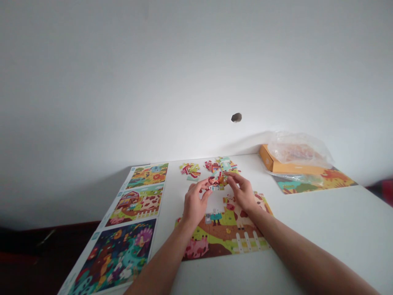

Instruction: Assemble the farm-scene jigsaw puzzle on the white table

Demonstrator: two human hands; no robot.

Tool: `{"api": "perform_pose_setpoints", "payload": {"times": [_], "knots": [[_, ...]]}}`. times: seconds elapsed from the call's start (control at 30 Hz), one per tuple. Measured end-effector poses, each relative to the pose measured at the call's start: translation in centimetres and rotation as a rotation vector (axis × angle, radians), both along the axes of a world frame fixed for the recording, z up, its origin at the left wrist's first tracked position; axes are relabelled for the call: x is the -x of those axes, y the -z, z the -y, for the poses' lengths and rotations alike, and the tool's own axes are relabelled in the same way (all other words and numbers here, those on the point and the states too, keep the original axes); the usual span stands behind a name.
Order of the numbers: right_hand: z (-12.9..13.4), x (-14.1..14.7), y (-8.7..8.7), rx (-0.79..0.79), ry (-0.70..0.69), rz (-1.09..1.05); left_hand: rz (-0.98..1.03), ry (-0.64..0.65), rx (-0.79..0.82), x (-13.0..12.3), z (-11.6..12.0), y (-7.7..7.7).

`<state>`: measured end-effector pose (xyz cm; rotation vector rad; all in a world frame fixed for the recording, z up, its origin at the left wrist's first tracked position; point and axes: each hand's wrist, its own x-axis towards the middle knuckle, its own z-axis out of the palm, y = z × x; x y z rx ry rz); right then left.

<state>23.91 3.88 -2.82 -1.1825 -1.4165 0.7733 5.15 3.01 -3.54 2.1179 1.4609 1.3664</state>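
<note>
A partly joined farm puzzle [231,229] lies on the white table, showing a cow, a pink pig and a white fence. Above its upper edge, my left hand [195,201] pinches a small puzzle piece [212,183] with a figure on it between thumb and fingers. My right hand [243,191] is close by on the right, its fingertips bent at several green and yellow pieces; what exactly they grip is too small to make out. Loose pieces [190,169] lie in a pile behind my left hand, and more loose pieces [227,164] lie behind my right hand.
Three picture sheets run down the table's left side: a savanna scene [150,174], a farm scene [138,205] and a dark night scene [119,256]. At the back right, an orange box [276,164] carries a clear plastic bag [296,149], with a colourful board [319,182] partly beneath.
</note>
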Motion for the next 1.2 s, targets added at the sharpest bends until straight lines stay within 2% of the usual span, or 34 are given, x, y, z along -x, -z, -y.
{"api": "perform_pose_setpoints", "payload": {"times": [0.17, 0.27, 0.33, 0.47, 0.6, 0.7, 0.83, 0.97, 1.2], "knots": [[-0.1, -0.5, -0.4, -0.071, 0.171, -0.16, -0.012, 0.031, -0.012, -0.1, 0.1, -0.1], [-0.3, -0.7, -0.4, -0.083, 0.212, -0.205, -0.005, 0.043, -0.01, -0.1, 0.1, -0.1], [-0.3, -0.7, -0.4, -0.037, 0.145, -0.187, -0.004, 0.048, 0.003, -0.1, 0.2, -0.1], [0.0, -0.2, -0.3, 0.08, -0.094, -0.07, -0.027, 0.063, 0.033, 0.0, 0.4, -0.3], [0.3, 0.2, -0.3, 0.058, -0.196, 0.023, -0.027, 0.095, 0.048, 0.1, 0.7, -0.8], [0.4, 0.2, -0.1, 0.06, -0.281, 0.059, 0.028, 0.049, 0.074, 0.2, 0.7, -0.9], [0.7, 0.0, -0.3, 0.0, -0.404, 0.227, 0.047, 0.04, 0.104, 0.4, 0.6, -0.7], [0.8, -0.1, -0.8, -0.094, -0.466, 0.397, 0.031, 0.052, 0.134, 0.3, 0.5, -0.7], [0.9, -0.1, -0.9, -0.123, -0.457, 0.489, -0.012, 0.048, 0.129, 0.3, 0.5, -0.7]]}}
